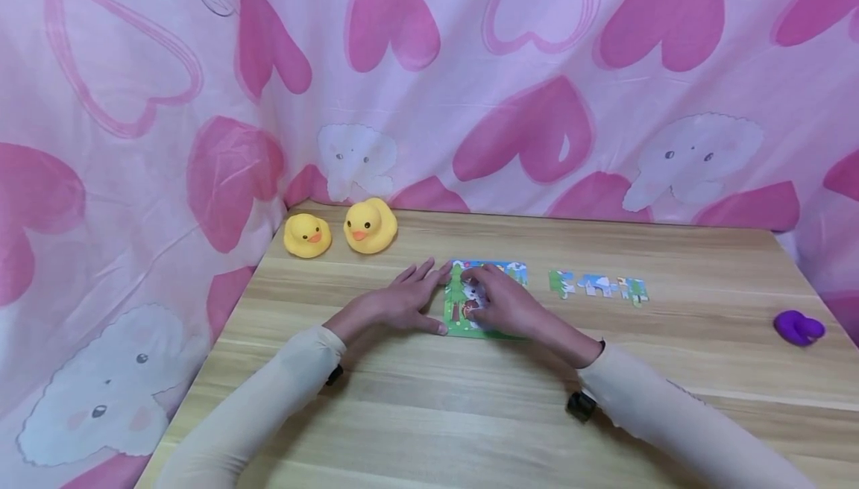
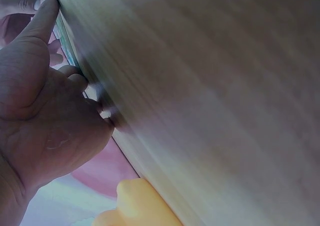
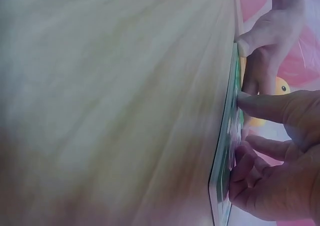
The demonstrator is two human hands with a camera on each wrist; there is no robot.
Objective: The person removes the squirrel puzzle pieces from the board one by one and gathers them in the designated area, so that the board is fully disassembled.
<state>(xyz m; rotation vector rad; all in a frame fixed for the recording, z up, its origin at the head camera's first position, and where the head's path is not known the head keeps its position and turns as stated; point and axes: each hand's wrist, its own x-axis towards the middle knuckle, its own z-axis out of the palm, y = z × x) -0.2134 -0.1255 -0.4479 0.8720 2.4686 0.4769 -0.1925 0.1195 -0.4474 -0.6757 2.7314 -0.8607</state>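
A jigsaw puzzle board (image 1: 458, 301) with a green tree and a grey animal lies flat on the table. My left hand (image 1: 409, 299) rests at its left side, fingers spread and thumb near the lower left corner. Over the board's middle, my right hand (image 1: 503, 301) touches the picture with thumb and index fingertips set apart. The right wrist view shows the right thumb (image 3: 265, 105) straight against the board, the lower fingers bent; no lifted piece is visible between them. Part of the picture is hidden under this hand. Several loose puzzle pieces (image 1: 597, 285) lie right of the board.
Two yellow rubber ducks, a smaller one (image 1: 307, 235) and a larger one (image 1: 370, 226), stand at the back left. A purple duck-like toy (image 1: 798, 327) lies near the right edge. Pink heart-patterned cloth (image 1: 429, 124) hangs behind the wooden table (image 1: 429, 414).
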